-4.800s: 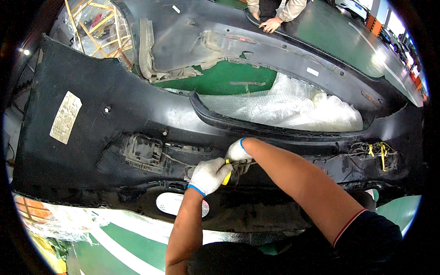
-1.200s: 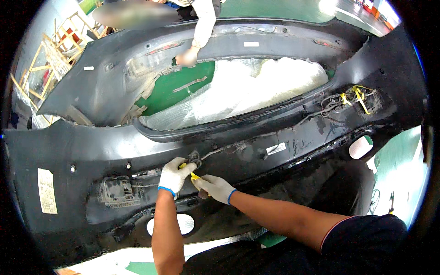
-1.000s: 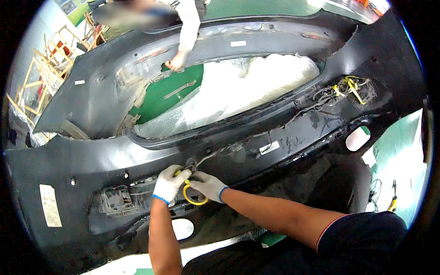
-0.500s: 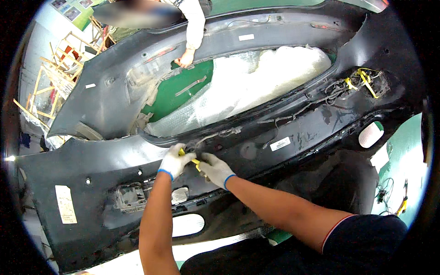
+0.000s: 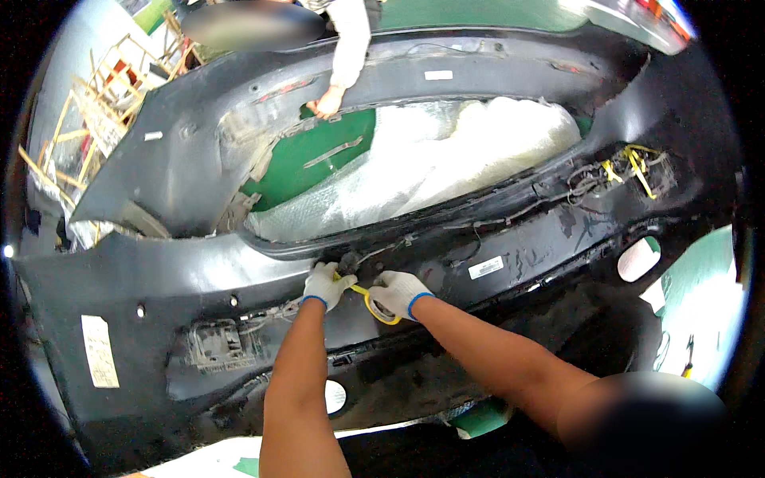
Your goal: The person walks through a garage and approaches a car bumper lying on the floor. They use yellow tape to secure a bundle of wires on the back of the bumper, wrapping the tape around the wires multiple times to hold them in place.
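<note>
A large black car bumper (image 5: 446, 263) lies in front of me, its inner side up. My right hand (image 5: 401, 295), in a white glove with a blue cuff, grips a roll of yellow tape (image 5: 387, 317). From the roll a short yellow strip runs left to my left hand (image 5: 327, 285), gloved the same way, whose fingers pinch its end against the bumper. Just beyond the fingers is a dark bundle of wiring (image 5: 348, 263), and a thin cable leads from it to the right. What lies under my left fingertips is hidden.
More yellow tape strips (image 5: 637, 171) hold wiring at the right. A second bumper (image 5: 279, 119) lies beyond, with bubble wrap (image 5: 446, 159) between the two. Across it, another person's hand (image 5: 327, 103) rests on its edge. Wooden frames (image 5: 96, 119) stand at the far left.
Both my hands have moved slightly right along the bumper. My right hand has drawn away from the left, so more yellow strip and the roll now show.
</note>
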Motion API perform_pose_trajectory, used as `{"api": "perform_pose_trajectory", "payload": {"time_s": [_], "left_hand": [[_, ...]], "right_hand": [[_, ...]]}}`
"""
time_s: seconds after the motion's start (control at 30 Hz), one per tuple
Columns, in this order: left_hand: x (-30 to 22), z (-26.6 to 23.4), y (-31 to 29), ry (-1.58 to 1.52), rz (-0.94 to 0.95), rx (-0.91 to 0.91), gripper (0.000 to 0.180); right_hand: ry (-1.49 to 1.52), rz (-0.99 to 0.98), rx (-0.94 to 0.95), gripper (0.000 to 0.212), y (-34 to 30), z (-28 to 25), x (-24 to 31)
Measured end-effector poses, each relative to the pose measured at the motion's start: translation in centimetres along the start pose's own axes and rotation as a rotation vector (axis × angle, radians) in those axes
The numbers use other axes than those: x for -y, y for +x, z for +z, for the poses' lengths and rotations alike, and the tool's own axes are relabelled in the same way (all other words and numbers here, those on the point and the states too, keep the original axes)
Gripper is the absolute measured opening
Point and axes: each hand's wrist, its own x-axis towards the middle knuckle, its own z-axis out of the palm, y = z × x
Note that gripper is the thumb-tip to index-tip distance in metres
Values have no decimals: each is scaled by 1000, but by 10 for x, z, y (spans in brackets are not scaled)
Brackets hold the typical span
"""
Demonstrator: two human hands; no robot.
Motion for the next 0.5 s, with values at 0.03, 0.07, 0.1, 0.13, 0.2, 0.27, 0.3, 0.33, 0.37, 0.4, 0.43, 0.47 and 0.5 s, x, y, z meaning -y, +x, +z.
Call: {"api": "perform_pose_trajectory", "payload": {"time_s": [0.03,0.07,0.1,0.13,0.2,0.27,0.3,0.33,0.37,0.4,0.43,0.47,0.5], "left_hand": [[-4,2,-1,56,-6,2,81],[-7,1,-1,67,-45,16,77],[-10,0,-3,80,-75,18,74],[-14,1,-6,72,-89,-53,73],[-18,4,-14,70,-118,-222,70],[-18,8,-23,52,-37,-273,69],[-17,11,-25,54,12,-307,68],[-17,14,-28,64,48,-330,63],[-17,19,-29,73,69,-349,60],[-18,22,-30,82,102,-390,57],[-18,26,-31,95,116,-417,54],[-20,28,-30,65,94,-427,52],[-21,29,-29,40,57,-423,50]], "right_hand": [[-50,-3,-1,50,0,-2,-3],[-99,-4,17,50,0,-4,-6],[-155,39,42,50,0,-7,-10],[-71,85,80,51,1,-10,-13],[-81,-50,77,53,1,-18,-18],[-55,-96,73,52,1,-25,-20],[12,-99,69,51,2,-31,-19],[84,-71,88,50,3,-37,-17],[160,-46,109,49,3,-43,-15],[135,48,186,46,6,-49,-10],[66,29,233,46,4,-54,-7],[-19,40,269,46,4,-58,-4],[-102,76,301,47,4,-62,0]]}}
